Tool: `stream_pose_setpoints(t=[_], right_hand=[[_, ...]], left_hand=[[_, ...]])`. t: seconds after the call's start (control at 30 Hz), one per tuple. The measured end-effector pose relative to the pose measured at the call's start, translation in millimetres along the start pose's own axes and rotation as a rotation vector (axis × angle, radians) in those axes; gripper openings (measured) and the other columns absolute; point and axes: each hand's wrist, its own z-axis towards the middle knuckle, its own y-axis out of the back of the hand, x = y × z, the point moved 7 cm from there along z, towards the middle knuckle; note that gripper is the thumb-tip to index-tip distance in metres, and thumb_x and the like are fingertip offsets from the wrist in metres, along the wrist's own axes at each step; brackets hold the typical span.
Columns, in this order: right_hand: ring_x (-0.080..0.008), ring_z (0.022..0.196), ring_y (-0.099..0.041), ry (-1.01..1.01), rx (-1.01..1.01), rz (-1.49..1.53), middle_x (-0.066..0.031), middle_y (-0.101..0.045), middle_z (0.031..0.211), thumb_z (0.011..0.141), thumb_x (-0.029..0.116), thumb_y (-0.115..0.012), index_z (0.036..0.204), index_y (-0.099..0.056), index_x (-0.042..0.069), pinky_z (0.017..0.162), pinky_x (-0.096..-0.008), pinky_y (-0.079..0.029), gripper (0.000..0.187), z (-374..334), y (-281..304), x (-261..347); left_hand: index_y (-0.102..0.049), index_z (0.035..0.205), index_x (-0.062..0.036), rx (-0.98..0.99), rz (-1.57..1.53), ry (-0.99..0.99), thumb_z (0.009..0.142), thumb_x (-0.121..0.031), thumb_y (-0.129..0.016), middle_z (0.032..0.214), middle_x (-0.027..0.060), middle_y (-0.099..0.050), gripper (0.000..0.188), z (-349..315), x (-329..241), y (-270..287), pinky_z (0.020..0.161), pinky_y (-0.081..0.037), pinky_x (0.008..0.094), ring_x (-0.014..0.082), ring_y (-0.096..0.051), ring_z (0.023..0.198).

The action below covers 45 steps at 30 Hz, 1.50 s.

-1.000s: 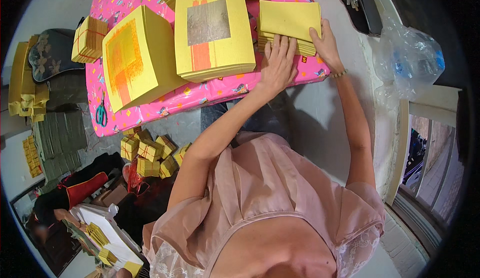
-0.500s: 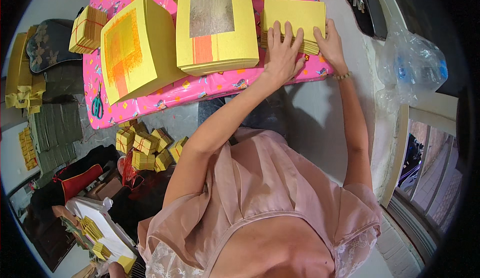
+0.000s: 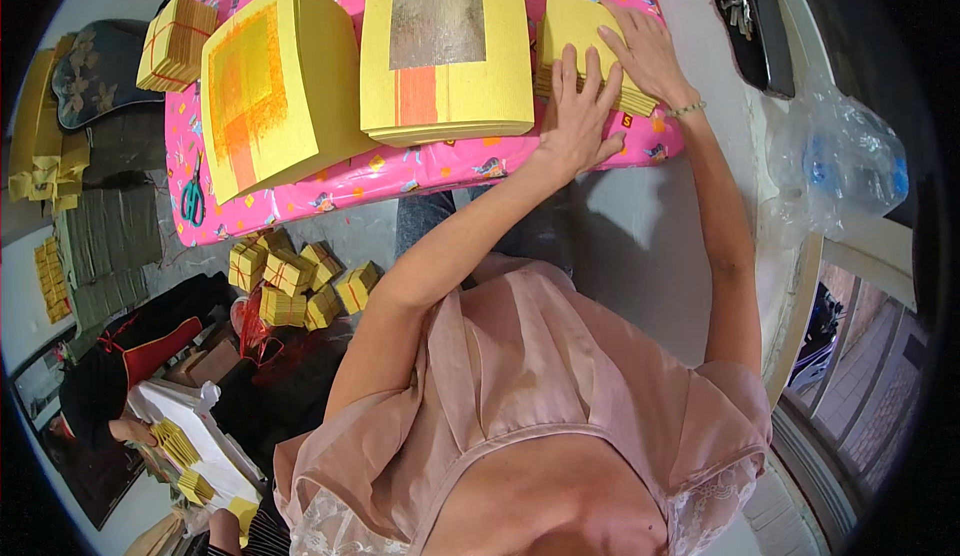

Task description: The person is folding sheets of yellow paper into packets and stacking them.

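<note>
A stack of plain yellow paper sheets (image 3: 577,28) lies at the table's right end, its lower layers stepped out at the near edge. My left hand (image 3: 580,121) rests at the stack's near left side, fingers stretched apart over the top sheet. Across the stack's right side lies my right hand (image 3: 648,56), fingers extended and pointing away to the left. Neither hand grips anything. Just left stands a taller yellow paper stack (image 3: 447,101) with a silver square and an orange stripe. Farther left leans another thick stack (image 3: 245,86) with an orange-edged golden square.
The table wears a pink patterned cover (image 3: 350,184). Green-handled scissors (image 3: 193,201) and a tied yellow bundle (image 3: 180,44) lie at its left. Several tied bundles (image 3: 290,274) sit below. Another person's arm (image 3: 225,528) shows at lower left. A clear plastic bag (image 3: 850,156) hangs right.
My right hand has moved from the stack's right edge onto its top, fingers now reaching over it. My left hand has shifted slightly toward me. The whole view has shifted a little.
</note>
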Motion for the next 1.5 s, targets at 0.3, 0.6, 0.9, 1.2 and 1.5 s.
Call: stream_pose_setpoints(t=[0.3, 0.6, 0.9, 1.2, 1.5], right_hand=[[-0.0364, 0.125, -0.049, -0.095, 0.115, -0.046, -0.0153, -0.054, 0.134, 0.101, 0.051, -0.041, 0.148, -0.041, 0.015, 0.104, -0.0509, -0.036, 0.059, 2, -5, -4], [-0.0382, 0.137, -0.041, -0.102, 0.239, -0.018, -0.0192, -0.046, 0.146, 0.100, 0.060, -0.036, 0.150, -0.041, 0.015, 0.114, -0.0526, -0.027, 0.067, 13, -2, -19], [-0.0365, 0.138, -0.042, -0.110, 0.230, 0.065, -0.0186, -0.049, 0.145, 0.099, 0.061, -0.036, 0.148, -0.044, 0.015, 0.114, -0.0506, -0.026, 0.068, 29, 9, -32], [-0.0342, 0.127, -0.053, 0.024, 0.023, -0.049, -0.0168, -0.056, 0.136, 0.101, 0.051, -0.043, 0.139, -0.051, 0.008, 0.104, -0.0455, -0.039, 0.058, 50, 53, -1], [-0.0340, 0.095, -0.064, 0.442, 0.008, 0.385, -0.0149, -0.067, 0.100, 0.096, 0.026, -0.061, 0.106, -0.069, 0.002, 0.086, -0.0408, -0.050, 0.027, 46, 126, 234]], left_hand=[[-0.028, 0.154, -0.0103, -0.002, -0.111, -0.020, 0.071, -0.058, -0.074, 0.153, 0.0272, -0.027, 0.106, -4, 7, 4, 0.116, -0.019, 0.0619, 0.0523, -0.020, 0.141], [-0.029, 0.152, -0.0031, -0.003, -0.378, -0.100, 0.072, -0.009, -0.077, 0.152, 0.0288, -0.027, 0.093, -49, -17, 42, 0.116, -0.028, 0.0529, 0.0478, -0.027, 0.141], [-0.045, 0.142, -0.0060, 0.106, -0.585, -0.032, 0.082, -0.007, -0.069, 0.135, 0.0227, -0.048, 0.065, -115, -5, 95, 0.104, -0.043, 0.0491, 0.0412, -0.051, 0.121], [-0.062, 0.127, -0.0057, -0.114, -0.536, 0.181, 0.086, -0.003, -0.067, 0.119, 0.0172, -0.064, 0.042, -164, 49, 164, 0.090, -0.051, 0.0424, 0.0355, -0.062, 0.106], [-0.071, 0.111, -0.0047, -0.486, -0.333, 0.393, 0.083, 0.000, -0.068, 0.101, 0.0146, -0.071, 0.029, -215, 124, 236, 0.084, -0.053, 0.0360, 0.0300, -0.068, 0.095]])
